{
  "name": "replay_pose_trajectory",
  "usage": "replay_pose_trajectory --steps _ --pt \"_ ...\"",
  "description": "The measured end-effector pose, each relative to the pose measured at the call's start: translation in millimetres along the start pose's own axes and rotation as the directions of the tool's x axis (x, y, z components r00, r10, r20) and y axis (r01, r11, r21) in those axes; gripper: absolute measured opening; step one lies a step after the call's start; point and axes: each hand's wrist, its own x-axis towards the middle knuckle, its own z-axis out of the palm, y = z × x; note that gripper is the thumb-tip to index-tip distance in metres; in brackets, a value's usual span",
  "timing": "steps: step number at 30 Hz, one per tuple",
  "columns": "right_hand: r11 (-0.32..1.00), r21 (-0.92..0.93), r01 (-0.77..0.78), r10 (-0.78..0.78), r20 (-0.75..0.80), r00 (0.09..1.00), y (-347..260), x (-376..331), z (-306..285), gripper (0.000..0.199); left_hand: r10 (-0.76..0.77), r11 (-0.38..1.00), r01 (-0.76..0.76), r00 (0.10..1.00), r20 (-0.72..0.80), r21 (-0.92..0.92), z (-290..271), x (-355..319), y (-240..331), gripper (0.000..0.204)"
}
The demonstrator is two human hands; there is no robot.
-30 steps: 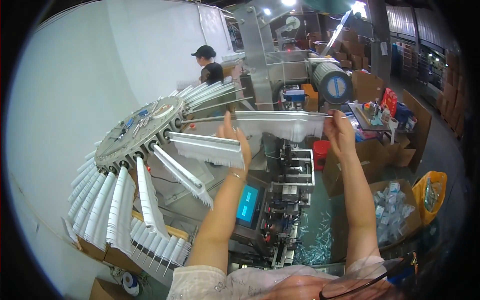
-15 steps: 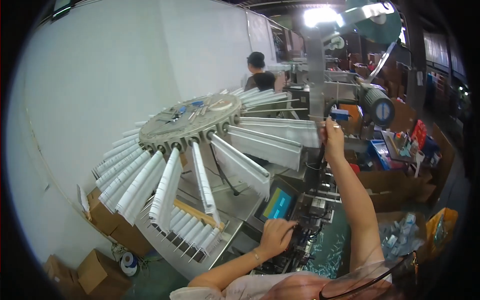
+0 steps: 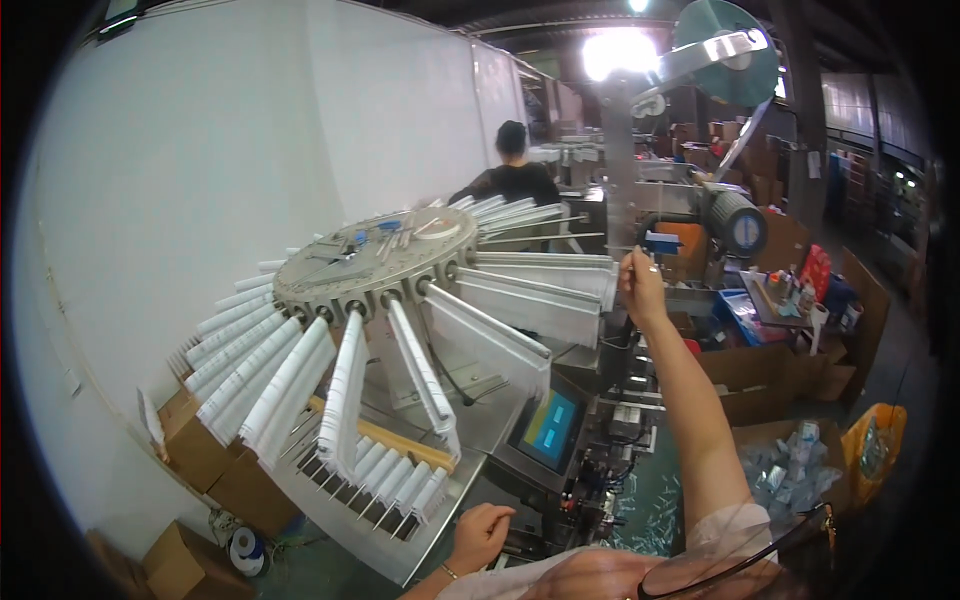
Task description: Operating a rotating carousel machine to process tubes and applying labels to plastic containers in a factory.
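Observation:
A round metal turntable (image 3: 375, 255) carries spokes that fan outward, most hung with white folded sheets (image 3: 530, 290). At the far right end of one loaded spoke, my right hand (image 3: 642, 285) is raised on an outstretched arm, its fingers closed on the tip of the metal rod. Part of that grip is hidden by the fingers. My left hand (image 3: 482, 535) is low, in front of the control panel, with fingers curled and nothing visible in them. A lit touchscreen (image 3: 549, 428) stands beyond it, apart from the hand.
White rolls on pins (image 3: 400, 485) sit below the turntable. Right of the screen is machinery (image 3: 595, 490). A motor (image 3: 737, 222) and a green reel (image 3: 725, 65) rise at the right. Cardboard boxes (image 3: 195, 565) lie left. Another person (image 3: 520, 180) works behind.
My left hand has drawn back from beside the touchscreen, down and to the left. My right hand stays at the spoke's end; the whole view has shifted slightly.

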Motion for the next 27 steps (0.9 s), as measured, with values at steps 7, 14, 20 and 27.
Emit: replay_pose_trajectory --steps 7,14,20,27 --pt "0.999 -0.029 -0.015 0.014 -0.026 1.000 -1 -5 3 0.033 -0.100 0.994 0.103 0.993 -0.066 0.044 -7 -11 0 0.007" --pt "1.000 0.025 0.007 -0.005 -0.107 0.994 -5 -7 7 0.033 -0.040 0.996 0.044 0.998 -0.052 0.075 -11 -13 1 0.011" --pt "0.998 0.060 0.008 0.001 -0.140 0.990 -3 -9 7 0.031 -0.069 0.994 0.072 0.997 -0.039 0.087 -12 -19 -4 0.011" --pt "1.000 -0.001 -0.018 0.018 -0.172 0.985 -9 -12 5 0.031 -0.071 0.994 0.073 0.997 -0.021 0.083 -10 -18 -2 0.011"
